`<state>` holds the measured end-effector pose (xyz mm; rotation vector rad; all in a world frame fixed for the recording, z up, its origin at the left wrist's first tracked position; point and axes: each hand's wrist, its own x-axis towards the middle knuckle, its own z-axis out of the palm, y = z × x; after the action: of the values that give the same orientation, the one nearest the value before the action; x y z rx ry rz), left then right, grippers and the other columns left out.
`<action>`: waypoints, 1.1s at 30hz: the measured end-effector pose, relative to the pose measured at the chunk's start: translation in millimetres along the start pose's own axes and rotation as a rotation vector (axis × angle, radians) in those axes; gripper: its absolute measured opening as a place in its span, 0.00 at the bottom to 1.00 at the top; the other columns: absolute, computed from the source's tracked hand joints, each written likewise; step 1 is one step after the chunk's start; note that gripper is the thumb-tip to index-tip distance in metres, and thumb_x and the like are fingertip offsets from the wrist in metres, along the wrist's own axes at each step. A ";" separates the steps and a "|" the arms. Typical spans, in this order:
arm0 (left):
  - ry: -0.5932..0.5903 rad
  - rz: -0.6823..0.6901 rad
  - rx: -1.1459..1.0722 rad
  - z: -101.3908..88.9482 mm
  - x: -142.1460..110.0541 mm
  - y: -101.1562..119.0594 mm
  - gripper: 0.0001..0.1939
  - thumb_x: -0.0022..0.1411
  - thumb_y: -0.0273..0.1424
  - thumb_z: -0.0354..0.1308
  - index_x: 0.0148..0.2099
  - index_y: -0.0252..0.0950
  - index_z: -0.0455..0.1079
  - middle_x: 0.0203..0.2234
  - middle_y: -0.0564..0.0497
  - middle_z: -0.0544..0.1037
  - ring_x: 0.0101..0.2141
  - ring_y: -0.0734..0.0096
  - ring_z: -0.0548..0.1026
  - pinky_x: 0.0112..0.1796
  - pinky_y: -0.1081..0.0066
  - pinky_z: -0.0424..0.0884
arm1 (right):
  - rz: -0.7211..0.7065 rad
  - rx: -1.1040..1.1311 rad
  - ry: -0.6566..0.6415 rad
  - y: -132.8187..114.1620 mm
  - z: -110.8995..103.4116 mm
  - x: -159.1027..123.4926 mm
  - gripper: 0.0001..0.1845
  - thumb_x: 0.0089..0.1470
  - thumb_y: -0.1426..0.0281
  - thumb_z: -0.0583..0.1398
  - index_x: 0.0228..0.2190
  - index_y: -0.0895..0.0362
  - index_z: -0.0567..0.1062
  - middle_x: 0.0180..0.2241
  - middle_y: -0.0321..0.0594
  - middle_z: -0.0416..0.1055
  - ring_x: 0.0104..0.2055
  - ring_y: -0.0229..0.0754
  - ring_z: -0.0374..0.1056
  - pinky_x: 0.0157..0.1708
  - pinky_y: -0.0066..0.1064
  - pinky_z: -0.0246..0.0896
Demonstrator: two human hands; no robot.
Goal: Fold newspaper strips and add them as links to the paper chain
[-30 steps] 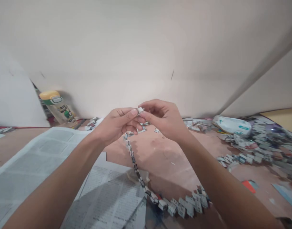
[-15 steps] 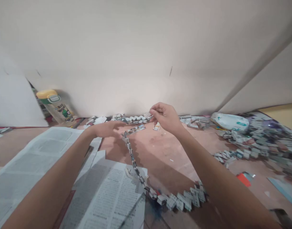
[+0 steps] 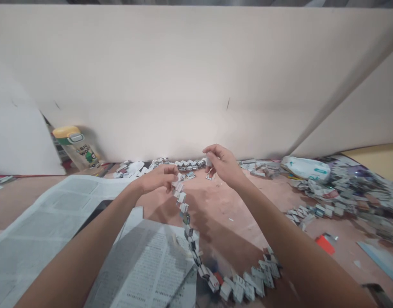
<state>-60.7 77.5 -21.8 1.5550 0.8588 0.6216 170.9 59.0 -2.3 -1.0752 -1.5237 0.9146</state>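
Note:
A long chain of folded newspaper links (image 3: 188, 229) runs from my left hand (image 3: 159, 177) down across the pink surface and curls under my right forearm. My left hand pinches the chain's upper end and lifts it off the surface. My right hand (image 3: 222, 164) is farther back, fingers closed on a small folded paper piece (image 3: 208, 161). A row of loose folded pieces (image 3: 183, 163) lies along the foot of the wall just behind both hands.
Newspaper sheets (image 3: 55, 214) lie spread at the left and under my left arm. A yellow-capped bottle (image 3: 76, 147) stands by the wall at left. A heap of folded paper pieces (image 3: 350, 192), a white packet (image 3: 307, 168) and a red object (image 3: 324, 244) lie at right.
My hands parted after working together at the chain's end. The right reached back to the row by the wall and picked up a piece. The left lowered, then raised the chain's end.

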 end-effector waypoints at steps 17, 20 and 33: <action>0.407 -0.124 -0.636 43.8 -1.9 35.6 0.05 0.51 0.23 0.54 0.25 0.32 0.62 0.13 0.58 0.60 0.13 0.84 0.59 0.11 0.83 0.53 | -0.333 -0.544 -0.194 -28.2 17.5 -31.6 0.19 0.52 0.79 0.51 0.41 0.57 0.76 0.30 0.38 0.72 0.24 0.34 0.58 0.30 0.28 0.53; 0.377 -0.145 -0.725 47.9 -5.2 43.1 0.07 0.54 0.22 0.51 0.24 0.31 0.62 0.12 0.57 0.59 0.12 0.85 0.57 0.11 0.84 0.54 | -0.194 -0.396 -0.185 -21.3 20.1 -27.7 0.19 0.52 0.79 0.48 0.40 0.56 0.74 0.27 0.35 0.68 0.24 0.34 0.57 0.27 0.27 0.52; 0.307 0.074 -0.466 54.2 -11.6 44.2 0.08 0.52 0.25 0.57 0.26 0.36 0.59 0.14 0.59 0.61 0.14 0.81 0.63 0.13 0.81 0.54 | 0.223 0.213 -0.442 -16.7 19.8 -24.5 0.20 0.54 0.55 0.59 0.22 0.56 0.61 0.18 0.25 0.43 0.17 0.29 0.37 0.18 0.25 0.32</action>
<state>-16.7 34.7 13.7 1.0873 0.8115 1.0518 150.6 29.9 1.9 -0.9377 -1.6297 1.5119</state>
